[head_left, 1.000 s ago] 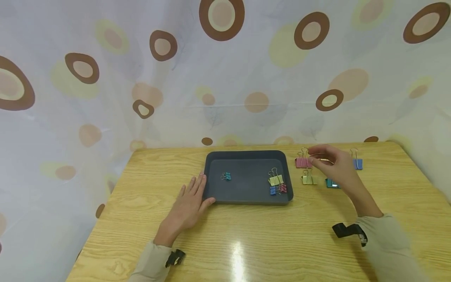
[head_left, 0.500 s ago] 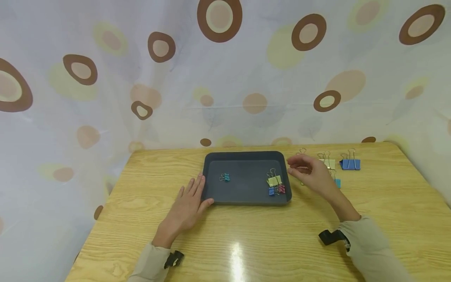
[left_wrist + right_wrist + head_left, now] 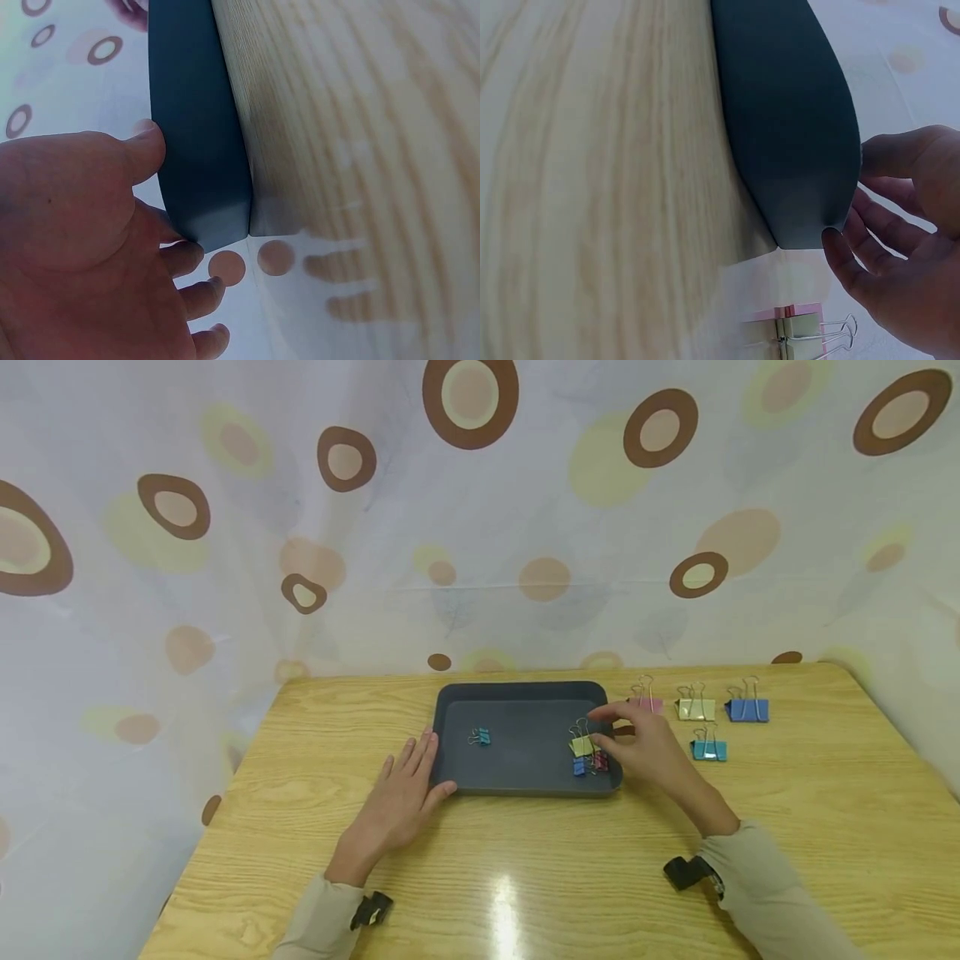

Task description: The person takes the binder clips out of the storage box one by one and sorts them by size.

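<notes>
My left hand [image 3: 401, 793] lies with fingers spread against the left side of the dark grey tray [image 3: 517, 791], thumb at its front corner. In the left wrist view the thumb touches the tray wall [image 3: 199, 135]. My right hand [image 3: 645, 752] reaches over the tray's right rim, thumb and forefinger apart beside a yellow binder clip [image 3: 581, 747]. In the right wrist view the tray wall hides the thumb tip. Below the yellow clip lie a small blue binder clip [image 3: 579, 767] and a small red binder clip [image 3: 601, 762]. A small teal binder clip [image 3: 482, 737] sits at the tray's left.
Right of the tray stand larger binder clips: a pink one [image 3: 651, 705], a yellow one [image 3: 696, 710], a blue one [image 3: 748, 711] and a teal one [image 3: 709, 750]. A patterned curtain [image 3: 495, 610] hangs behind the wooden table [image 3: 570, 877].
My right hand has moved left from above the clips on the table to the tray's right end, by the yellow clip. The left hand has stayed at the tray's left side.
</notes>
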Tool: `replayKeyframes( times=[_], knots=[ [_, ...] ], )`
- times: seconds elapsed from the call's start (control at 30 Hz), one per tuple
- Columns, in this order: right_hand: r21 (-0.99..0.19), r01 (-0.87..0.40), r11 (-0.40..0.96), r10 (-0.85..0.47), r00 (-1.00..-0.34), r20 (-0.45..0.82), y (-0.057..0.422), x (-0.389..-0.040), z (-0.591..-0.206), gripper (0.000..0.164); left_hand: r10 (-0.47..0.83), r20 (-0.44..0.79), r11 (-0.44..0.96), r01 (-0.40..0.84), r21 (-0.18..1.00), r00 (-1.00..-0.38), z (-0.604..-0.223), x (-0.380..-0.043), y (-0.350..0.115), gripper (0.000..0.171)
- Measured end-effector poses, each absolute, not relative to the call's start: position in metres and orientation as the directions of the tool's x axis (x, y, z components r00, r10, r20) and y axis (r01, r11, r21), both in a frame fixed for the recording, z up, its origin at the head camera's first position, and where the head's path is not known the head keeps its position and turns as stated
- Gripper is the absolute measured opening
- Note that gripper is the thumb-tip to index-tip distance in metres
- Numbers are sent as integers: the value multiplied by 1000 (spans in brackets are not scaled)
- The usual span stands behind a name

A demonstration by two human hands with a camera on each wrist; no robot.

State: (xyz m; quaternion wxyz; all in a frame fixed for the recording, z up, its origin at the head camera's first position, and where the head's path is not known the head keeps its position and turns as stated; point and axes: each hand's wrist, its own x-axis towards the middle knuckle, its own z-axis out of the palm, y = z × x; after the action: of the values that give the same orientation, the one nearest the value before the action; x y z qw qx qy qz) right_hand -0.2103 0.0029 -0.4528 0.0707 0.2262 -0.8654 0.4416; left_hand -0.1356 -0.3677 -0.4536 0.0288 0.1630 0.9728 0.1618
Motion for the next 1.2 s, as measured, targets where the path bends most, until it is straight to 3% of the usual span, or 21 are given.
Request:
replayKeyframes(
  times=[0.43, 0.7, 1.2],
  knots=[
    [-596, -530, 603, -396, -848, 353, -2, -215, -456, 33, 326, 0, 891, 307, 335, -945, -454, -136, -368, 77],
    [-489, -559, 669, -476, -828, 296, -7, -220, -454, 38, 322, -4, 894, 303, 329, -947, -455, -135, -369, 77],
    [-538, -532, 653, -530, -829, 177, -20, -227, -458, 40, 333, -7, 891, 312, 330, -943, -452, -135, -370, 77]
  ],
)
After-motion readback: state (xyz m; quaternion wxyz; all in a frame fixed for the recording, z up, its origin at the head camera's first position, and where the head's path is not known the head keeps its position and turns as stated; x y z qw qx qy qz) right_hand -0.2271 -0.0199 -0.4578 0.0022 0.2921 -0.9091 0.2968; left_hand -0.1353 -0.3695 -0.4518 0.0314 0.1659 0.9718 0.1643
